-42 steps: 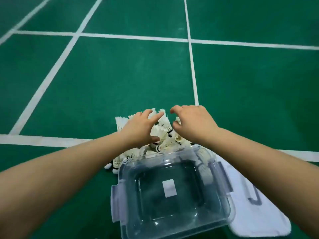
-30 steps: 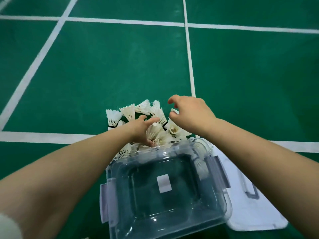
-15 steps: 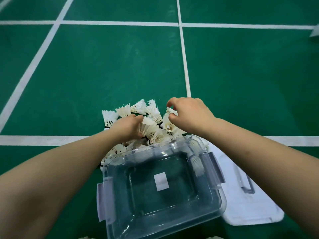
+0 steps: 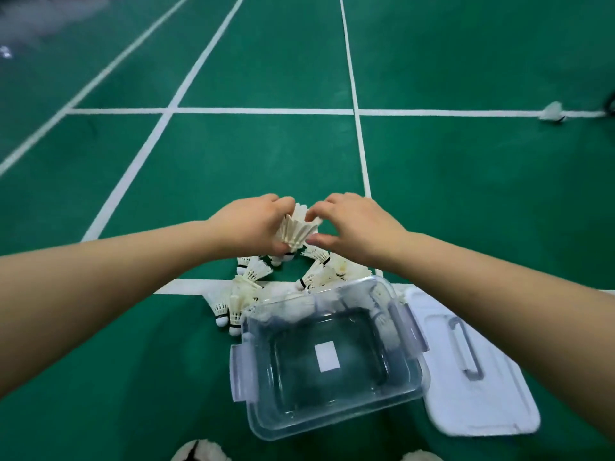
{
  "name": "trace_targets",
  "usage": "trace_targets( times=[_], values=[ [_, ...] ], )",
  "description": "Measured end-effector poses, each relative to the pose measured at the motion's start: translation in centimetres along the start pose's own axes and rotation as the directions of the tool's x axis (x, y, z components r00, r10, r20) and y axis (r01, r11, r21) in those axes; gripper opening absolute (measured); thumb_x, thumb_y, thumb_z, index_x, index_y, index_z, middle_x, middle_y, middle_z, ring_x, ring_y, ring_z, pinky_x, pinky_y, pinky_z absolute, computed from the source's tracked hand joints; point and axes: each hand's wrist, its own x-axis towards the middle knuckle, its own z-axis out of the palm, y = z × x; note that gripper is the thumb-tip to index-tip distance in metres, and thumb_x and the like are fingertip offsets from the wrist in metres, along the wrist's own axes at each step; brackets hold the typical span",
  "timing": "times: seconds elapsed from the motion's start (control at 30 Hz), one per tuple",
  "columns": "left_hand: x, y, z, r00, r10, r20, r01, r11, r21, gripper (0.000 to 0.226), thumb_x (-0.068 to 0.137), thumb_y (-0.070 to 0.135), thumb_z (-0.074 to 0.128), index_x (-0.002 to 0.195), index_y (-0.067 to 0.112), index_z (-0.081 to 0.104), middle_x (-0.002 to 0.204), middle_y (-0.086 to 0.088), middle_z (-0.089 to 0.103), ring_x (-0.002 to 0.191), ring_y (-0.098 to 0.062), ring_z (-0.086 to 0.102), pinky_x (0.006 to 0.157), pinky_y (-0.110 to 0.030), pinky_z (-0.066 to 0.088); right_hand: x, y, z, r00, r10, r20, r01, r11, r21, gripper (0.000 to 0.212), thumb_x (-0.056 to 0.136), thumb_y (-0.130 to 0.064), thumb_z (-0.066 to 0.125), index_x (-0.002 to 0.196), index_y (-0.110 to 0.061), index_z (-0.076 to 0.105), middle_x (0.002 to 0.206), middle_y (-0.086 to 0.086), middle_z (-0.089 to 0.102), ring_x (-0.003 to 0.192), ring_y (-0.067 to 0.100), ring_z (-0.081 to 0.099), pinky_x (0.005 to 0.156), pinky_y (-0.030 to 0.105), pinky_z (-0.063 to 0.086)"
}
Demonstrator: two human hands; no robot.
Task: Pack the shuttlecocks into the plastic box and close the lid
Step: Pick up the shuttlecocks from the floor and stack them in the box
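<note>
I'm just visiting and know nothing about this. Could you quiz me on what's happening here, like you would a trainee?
1. True or false: the lid is clipped onto the plastic box.
2. What do the left hand and right hand hold between them? A) a shuttlecock B) a racket C) a ball
3. Fill in: the lid lies on the floor to the box's ____.
Key: 1 false, it lies beside the open box; 2 A; 3 right.

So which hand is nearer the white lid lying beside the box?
Right. The right hand sits up-frame of the lid; the left hand is farther left, past the box.
</note>
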Motion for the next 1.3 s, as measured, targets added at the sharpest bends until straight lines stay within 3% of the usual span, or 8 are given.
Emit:
trace_targets(
  times=[0.13, 0.33, 0.5, 0.63, 0.87, 1.07, 1.17, 1.3],
  values=[
    [-3.9, 1.5, 0.2, 0.999, -0.027, 0.019, 0.028, 0.999, -0.019, 0.047, 0.067, 0.045, 0.069, 0.097, 0.019, 0.043, 0.091, -0.001, 0.051, 0.076, -0.023, 0.052, 0.065, -0.034, 0.046, -1.9, -2.7, 0.5, 0.994, -0.107, -0.011, 0.105, 0.986, -0.131, 0.029, 0.089, -0.041, 0.05, 0.107, -0.022, 0.063, 0.109, 0.005, 0.055, 0.1, 0.027, 0.047, 0.08, 0.036, 0.036],
    [-7.9, 1.9, 4.4, 0.998, -0.01, -0.055, 0.007, 0.999, -0.05, 0.068, 0.071, 0.045, 0.065, 0.129, 0.032, 0.031, 0.104, -0.002, 0.053, 0.091, -0.026, 0.057, 0.068, -0.036, 0.049, -5.1, -3.8, 3.8, 0.996, -0.079, 0.052, 0.073, 0.991, 0.109, 0.025, 0.089, -0.039, 0.053, 0.099, -0.023, 0.069, 0.096, 0.003, 0.055, 0.095, 0.023, 0.051, 0.071, 0.03, 0.032],
    [-8.6, 0.9, 6.2, 1.0, -0.019, -0.004, 0.019, 1.0, 0.009, 0.072, 0.076, 0.046, 0.061, 0.136, 0.031, 0.025, 0.109, 0.0, 0.05, 0.099, -0.022, 0.051, 0.071, -0.034, 0.046, -6.8, -3.4, 7.2, 0.997, -0.037, 0.066, 0.023, 0.977, 0.211, 0.023, 0.089, -0.036, 0.055, 0.098, -0.02, 0.07, 0.095, 0.002, 0.057, 0.09, 0.023, 0.056, 0.072, 0.031, 0.043],
    [-8.8, 0.1, 7.5, 0.999, -0.021, 0.046, 0.018, 0.998, 0.06, 0.063, 0.079, 0.044, 0.059, 0.133, 0.029, 0.028, 0.115, 0.0, 0.047, 0.102, -0.021, 0.047, 0.074, -0.036, 0.049, -8.1, -2.4, 10.7, 0.969, -0.077, 0.234, 0.05, 0.992, 0.118, 0.029, 0.091, -0.036, 0.048, 0.09, -0.015, 0.068, 0.094, 0.002, 0.06, 0.09, 0.024, 0.058, 0.067, 0.029, 0.04],
    [-8.4, 0.2, 9.5, 0.991, 0.08, -0.109, -0.074, 0.996, 0.053, 0.046, 0.071, 0.035, 0.066, 0.109, 0.015, 0.05, 0.094, -0.009, 0.056, 0.079, -0.029, 0.058, 0.049, -0.033, 0.044, -5.2, -1.2, 17.8, 0.872, 0.194, 0.45, -0.325, 0.917, 0.233, 0.034, 0.092, -0.031, 0.05, 0.061, -0.016, 0.05, 0.074, 0.006, 0.052, 0.074, 0.026, 0.051, 0.061, 0.029, 0.034],
    [-8.4, 0.2, 9.9, 0.987, 0.108, -0.116, -0.102, 0.993, 0.059, 0.044, 0.066, 0.031, 0.071, 0.102, 0.012, 0.054, 0.087, -0.01, 0.057, 0.067, -0.028, 0.057, 0.043, -0.03, 0.043, -4.1, -2.6, 23.0, 0.817, 0.258, 0.516, -0.465, 0.824, 0.324, 0.024, 0.092, -0.026, 0.051, 0.089, -0.007, 0.065, 0.09, 0.015, 0.063, 0.084, 0.03, 0.056, 0.068, 0.028, 0.039],
    [-8.7, 0.3, 10.2, 0.986, 0.146, -0.085, -0.14, 0.987, 0.08, 0.045, 0.06, 0.029, 0.075, 0.096, 0.011, 0.056, 0.081, -0.01, 0.058, 0.063, -0.027, 0.057, 0.039, -0.029, 0.042, -4.4, -2.0, 23.8, 0.79, 0.263, 0.554, -0.487, 0.818, 0.307, 0.022, 0.093, -0.028, 0.05, 0.087, -0.011, 0.063, 0.088, 0.014, 0.06, 0.09, 0.031, 0.057, 0.069, 0.029, 0.039],
    [-8.7, 0.7, 9.9, 0.983, 0.178, -0.052, -0.17, 0.977, 0.132, 0.041, 0.059, 0.03, 0.075, 0.089, 0.011, 0.054, 0.078, -0.008, 0.057, 0.059, -0.025, 0.056, 0.037, -0.025, 0.038, -4.3, -1.4, 22.2, 0.797, 0.271, 0.539, -0.486, 0.818, 0.307, 0.039, 0.088, -0.04, 0.056, 0.117, -0.015, 0.06, 0.117, 0.007, 0.063, 0.107, 0.026, 0.058, 0.09, 0.032, 0.046]
  ],
)
